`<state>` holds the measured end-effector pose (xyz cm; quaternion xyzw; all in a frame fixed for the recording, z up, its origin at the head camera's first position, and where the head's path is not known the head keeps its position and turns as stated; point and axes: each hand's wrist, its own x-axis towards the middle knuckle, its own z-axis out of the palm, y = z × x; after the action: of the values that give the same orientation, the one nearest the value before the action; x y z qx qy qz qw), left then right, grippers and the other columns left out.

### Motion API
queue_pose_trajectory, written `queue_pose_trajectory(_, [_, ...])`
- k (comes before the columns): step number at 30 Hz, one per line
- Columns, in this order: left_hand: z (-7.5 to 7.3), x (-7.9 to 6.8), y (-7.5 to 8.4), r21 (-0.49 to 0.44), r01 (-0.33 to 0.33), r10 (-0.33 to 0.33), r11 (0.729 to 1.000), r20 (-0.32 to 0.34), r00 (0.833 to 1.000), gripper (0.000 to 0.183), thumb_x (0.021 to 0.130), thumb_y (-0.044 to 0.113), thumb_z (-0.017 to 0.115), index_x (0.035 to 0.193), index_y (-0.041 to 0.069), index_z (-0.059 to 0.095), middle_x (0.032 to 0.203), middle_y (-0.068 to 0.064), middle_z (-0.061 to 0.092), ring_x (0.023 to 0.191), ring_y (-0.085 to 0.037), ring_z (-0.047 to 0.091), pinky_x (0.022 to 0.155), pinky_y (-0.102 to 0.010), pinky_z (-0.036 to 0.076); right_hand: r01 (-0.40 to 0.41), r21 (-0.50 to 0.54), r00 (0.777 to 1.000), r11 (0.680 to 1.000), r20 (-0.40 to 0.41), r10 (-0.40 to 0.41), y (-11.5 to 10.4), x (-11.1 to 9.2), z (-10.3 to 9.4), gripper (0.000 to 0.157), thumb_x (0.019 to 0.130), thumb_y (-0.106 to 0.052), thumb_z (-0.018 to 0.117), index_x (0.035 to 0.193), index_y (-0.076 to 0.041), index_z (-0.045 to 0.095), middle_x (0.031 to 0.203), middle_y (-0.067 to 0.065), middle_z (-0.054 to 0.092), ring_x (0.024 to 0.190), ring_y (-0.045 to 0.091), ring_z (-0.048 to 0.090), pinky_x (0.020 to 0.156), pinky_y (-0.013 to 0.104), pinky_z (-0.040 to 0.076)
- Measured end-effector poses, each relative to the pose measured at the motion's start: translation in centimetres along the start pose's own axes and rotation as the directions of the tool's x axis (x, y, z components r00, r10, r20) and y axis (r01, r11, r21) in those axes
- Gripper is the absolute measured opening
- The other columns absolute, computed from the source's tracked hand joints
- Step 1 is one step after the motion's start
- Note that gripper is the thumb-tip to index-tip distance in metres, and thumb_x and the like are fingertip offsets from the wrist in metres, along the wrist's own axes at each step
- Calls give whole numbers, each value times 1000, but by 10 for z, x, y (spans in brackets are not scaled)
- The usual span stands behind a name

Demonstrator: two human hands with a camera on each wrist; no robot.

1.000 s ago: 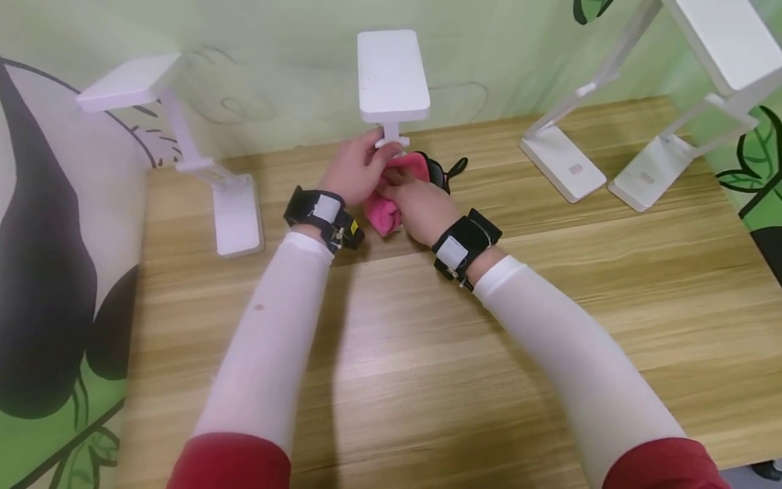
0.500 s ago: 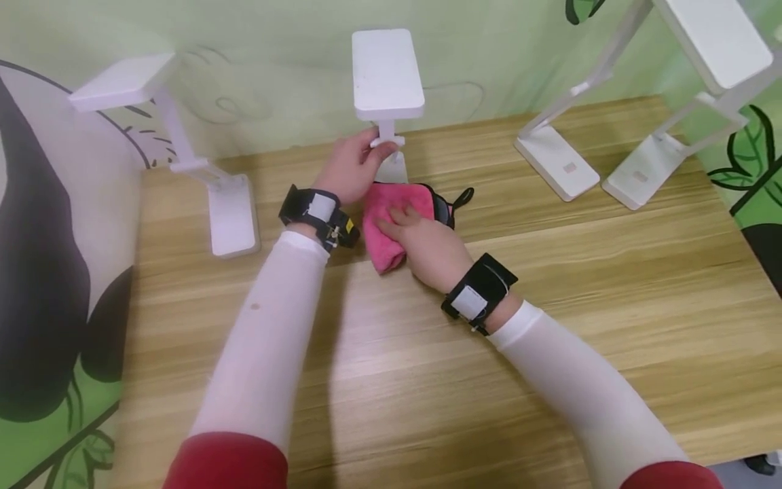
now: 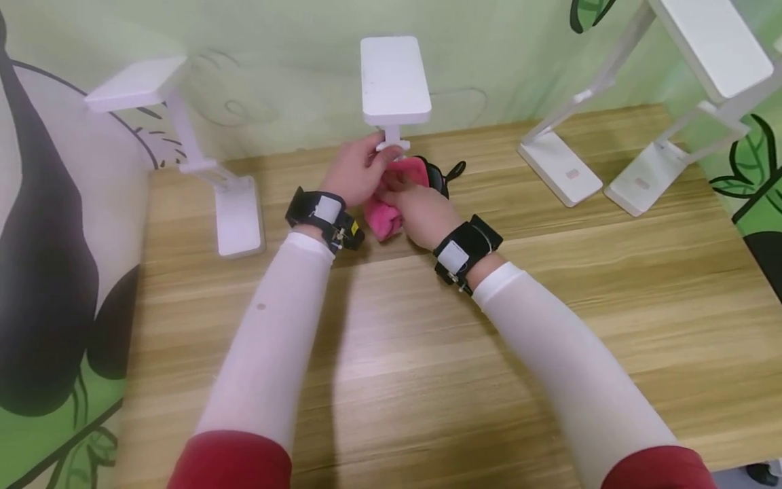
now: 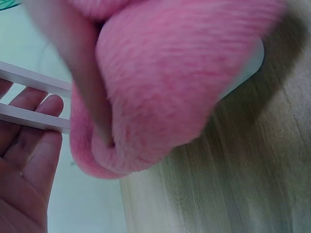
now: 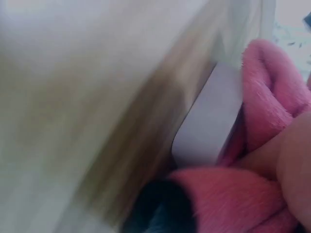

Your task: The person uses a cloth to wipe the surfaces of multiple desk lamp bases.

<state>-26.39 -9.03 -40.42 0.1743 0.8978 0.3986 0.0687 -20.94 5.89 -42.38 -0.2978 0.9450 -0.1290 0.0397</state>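
Note:
A white desk lamp (image 3: 396, 81) stands at the back middle of the table. My left hand (image 3: 353, 171) holds its stem; the left wrist view shows the fingers around the two thin bars (image 4: 36, 80). With my right hand (image 3: 429, 216) I grip a plush pink cloth (image 3: 383, 220), bunched around the fingers and lying over the lamp's base. One edge of the cloth is dark, with a black loop (image 3: 455, 171). Part of the white base (image 5: 209, 116) shows beside the cloth in the right wrist view. The right fingertips are hidden in the folds.
Another white lamp (image 3: 238, 217) stands to the left. Two more white lamps, a nearer-middle one (image 3: 561, 170) and a far-right one (image 3: 649, 175), stand at the back right. A painted green wall (image 3: 293, 75) borders the wooden table (image 3: 415, 367).
The right hand and cloth slid toward me along the lamp's base, uncovering its rear part, then moved forward again to the stem. The left hand stayed on the stem.

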Motion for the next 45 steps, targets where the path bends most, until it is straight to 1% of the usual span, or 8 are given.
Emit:
queue_pose_trajectory(4, [0, 1, -1, -10, -2, 2, 1000, -2, 1000, 40, 91, 51, 45, 110, 19, 58, 92, -10, 62, 85, -18, 54, 74, -30, 41, -1, 6, 1000, 1000, 12, 1, -7, -19, 3, 69, 82, 9, 49, 143, -23, 39, 148, 11, 39, 123, 31, 49, 79, 43, 55])
queue_pose_trajectory(12, [-1, 0, -2, 1, -19, 19, 1000, -24, 1000, 46, 88, 57, 43, 105, 17, 58, 81, -10, 56, 81, -18, 54, 68, -30, 39, -39, 39, 992, 998, 119, 34, -25, -51, 0, 72, 81, 10, 48, 143, -22, 37, 150, 11, 36, 136, 35, 33, 80, 43, 55])
queue_pose_trajectory(16, [0, 0, -2, -20, -18, 17, 1000, -31, 999, 44, 89, 55, 45, 105, 17, 59, 92, -10, 64, 92, -16, 59, 77, -31, 44, 9, 31, 998, 999, 68, -11, -19, -39, 1, 67, 83, 8, 49, 142, -23, 41, 149, 10, 37, 123, 33, 49, 72, 41, 56])
queue_pose_trajectory(19, [1, 0, -1, -7, -22, 22, 1000, -36, 999, 43, 90, 55, 45, 102, 16, 60, 84, -11, 59, 86, -17, 58, 74, -31, 43, 31, 11, 999, 999, 11, -31, -9, -21, 2, 62, 85, 5, 50, 140, -24, 44, 148, 8, 39, 114, 26, 54, 71, 41, 55])
queue_pose_trajectory(24, [4, 1, 1, 18, -30, 31, 999, -32, 999, 41, 90, 54, 44, 101, 18, 59, 74, -5, 48, 77, -18, 52, 68, -28, 39, -10, -2, 1000, 1000, -10, 10, 3, 0, 0, 55, 89, 0, 50, 140, -21, 45, 148, 6, 39, 128, 25, 45, 89, 44, 51])
queue_pose_trajectory(31, [2, 1, 1, -20, -15, 15, 1000, -8, 1000, 39, 91, 51, 44, 108, 19, 58, 73, -7, 42, 71, -21, 45, 64, -30, 36, -28, 12, 1000, 1000, 0, 28, -6, -17, 1, 63, 86, 5, 48, 142, -24, 41, 147, 9, 41, 122, 30, 50, 77, 43, 55])
queue_pose_trajectory(38, [-2, 0, -2, -10, -35, 35, 999, -27, 999, 40, 91, 53, 44, 102, 17, 58, 69, -4, 34, 74, -18, 45, 66, -28, 35, -20, 19, 993, 1000, 115, 17, -18, -45, -1, 69, 82, 7, 50, 142, -24, 39, 150, 10, 36, 136, 33, 34, 75, 43, 56])
queue_pose_trajectory(45, [2, 0, -3, 16, -30, 30, 999, -28, 999, 42, 92, 53, 42, 109, 20, 61, 72, -5, 43, 72, -20, 47, 66, -30, 38, 36, -9, 999, 999, 16, -36, -4, -16, 4, 60, 88, 2, 48, 140, -26, 43, 148, 6, 41, 116, 27, 54, 70, 42, 55])
